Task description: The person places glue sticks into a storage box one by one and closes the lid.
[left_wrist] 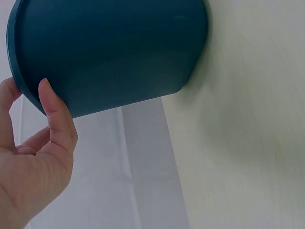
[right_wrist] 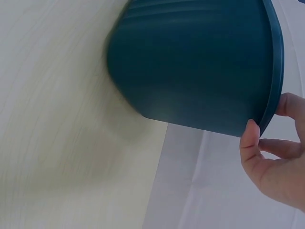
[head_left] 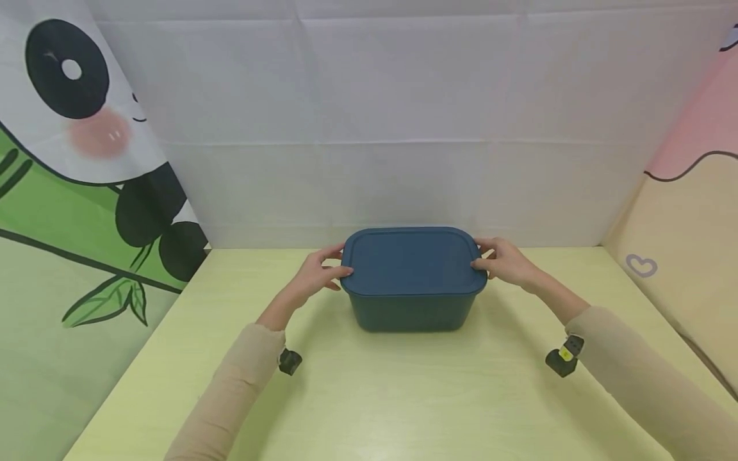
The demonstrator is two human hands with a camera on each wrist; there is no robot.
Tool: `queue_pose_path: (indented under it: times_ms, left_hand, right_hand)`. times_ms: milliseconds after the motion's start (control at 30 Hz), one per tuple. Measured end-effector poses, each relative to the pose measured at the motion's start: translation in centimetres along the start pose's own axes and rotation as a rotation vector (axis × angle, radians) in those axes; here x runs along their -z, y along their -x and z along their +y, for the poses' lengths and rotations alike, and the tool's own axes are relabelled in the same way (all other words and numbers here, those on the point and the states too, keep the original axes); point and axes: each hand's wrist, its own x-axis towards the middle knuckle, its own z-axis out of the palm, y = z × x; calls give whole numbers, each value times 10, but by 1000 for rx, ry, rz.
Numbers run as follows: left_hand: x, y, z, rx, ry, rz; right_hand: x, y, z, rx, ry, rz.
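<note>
A dark blue-green plastic storage box (head_left: 412,314) with rounded corners stands on the table near the back wall. Its flat blue lid (head_left: 412,262) lies on top, covering whatever is inside. At the lid's left end, my left hand (head_left: 317,272) grips the edge between thumb and fingers. My right hand (head_left: 503,260) holds the opposite end in the same manner. In the left wrist view, the left thumb (left_wrist: 56,112) lies against the box side by the rim. The right wrist view shows the right thumb (right_wrist: 250,148) at the rim, with the fingertips partly hidden behind it.
The pale yellow-green wooden table (head_left: 392,397) extends in front of the box. Behind stands a creased white sheet wall (head_left: 403,115). Cartoon-printed panels flank the table, a green one (head_left: 63,205) left and a cream one (head_left: 686,237) right. Small black devices (head_left: 290,362) sit at both sleeved wrists.
</note>
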Motion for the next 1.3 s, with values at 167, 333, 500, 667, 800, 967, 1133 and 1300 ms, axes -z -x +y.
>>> queue_pose_path:
  times_ms: [167,333,500,667,800,967,1133,1300]
  left_hand:
    - [-1,2,-6,-15,43,16]
    - [-2,4,-10,-34,70,19]
    - [0,5,-13,-62,48,8]
    - [2,7,-9,-105,-41,4]
    - [0,12,4,-170,-119,-4]
    - [-3,19,17,-166,-128,-31]
    - [-4,24,19,-202,-186,3]
    - [-2,25,13,-246,-198,17]
  right_hand:
    - [-2,-1,2,14,-33,-2]
    - [-7,2,8,49,-134,-2]
    - [-11,6,16,87,-184,16]
    - [-10,6,23,97,-123,61]
    - [-9,5,25,150,-39,77]
    - [-9,4,24,231,-32,77]
    - [-11,6,28,216,-28,90]
    - [-9,9,32,225,-23,72]
